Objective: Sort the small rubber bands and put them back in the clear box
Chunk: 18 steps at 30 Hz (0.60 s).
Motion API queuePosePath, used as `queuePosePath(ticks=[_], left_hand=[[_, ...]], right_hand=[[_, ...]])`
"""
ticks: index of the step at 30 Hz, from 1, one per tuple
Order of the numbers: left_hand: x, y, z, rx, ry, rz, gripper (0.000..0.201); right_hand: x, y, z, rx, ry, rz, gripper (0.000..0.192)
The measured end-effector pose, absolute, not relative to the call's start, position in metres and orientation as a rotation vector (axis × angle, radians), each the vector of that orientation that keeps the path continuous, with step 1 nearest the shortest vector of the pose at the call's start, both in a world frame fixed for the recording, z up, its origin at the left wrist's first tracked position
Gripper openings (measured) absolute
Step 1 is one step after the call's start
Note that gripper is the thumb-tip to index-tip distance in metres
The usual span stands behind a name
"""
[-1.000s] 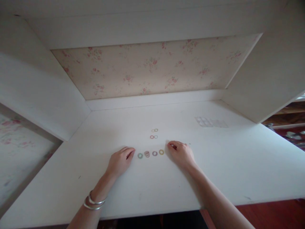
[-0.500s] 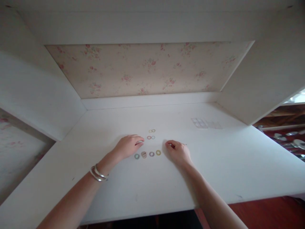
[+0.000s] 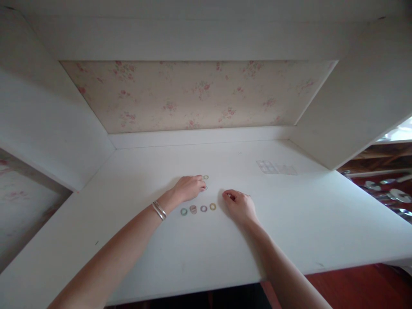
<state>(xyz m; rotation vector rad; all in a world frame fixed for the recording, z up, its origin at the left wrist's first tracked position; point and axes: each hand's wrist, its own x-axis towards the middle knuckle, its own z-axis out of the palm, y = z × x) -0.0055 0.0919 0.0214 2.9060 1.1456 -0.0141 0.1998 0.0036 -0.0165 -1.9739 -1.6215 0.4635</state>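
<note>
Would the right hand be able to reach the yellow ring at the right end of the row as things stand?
Probably yes. The right hand rests on the desk just beside the yellow ring, with bare surface between them; the left hand is farther back.

the desk top (image 3: 289, 223) is plain white, as are the side panels and the shelf above. the back panel (image 3: 193, 94) is cream with a faded print of small pink roses and green leaves. in the row of four rings, the first ring (image 3: 183, 211) is green, the second (image 3: 193, 209) pinkish, the third (image 3: 203, 208) purple and the fourth (image 3: 213, 206) yellow. a further ring (image 3: 206, 177) beyond is yellowish. the bangles (image 3: 159, 210) on the left wrist are silver. the floor (image 3: 363, 287) is reddish brown.
</note>
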Motion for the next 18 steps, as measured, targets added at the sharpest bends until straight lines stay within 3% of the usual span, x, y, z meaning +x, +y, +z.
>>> queuePosePath(ticks=[13,18], left_hand=[[0.015,0.081,0.025,2.960,1.107,-0.055,0.026],[-0.014,0.068,0.037,2.853,1.273,0.162,0.022]], right_hand=[[0.201,0.003,-0.018,-1.982,-1.666,0.425,0.027],[0.201,0.002,-0.017,-1.958,-1.672,0.455,0.028]])
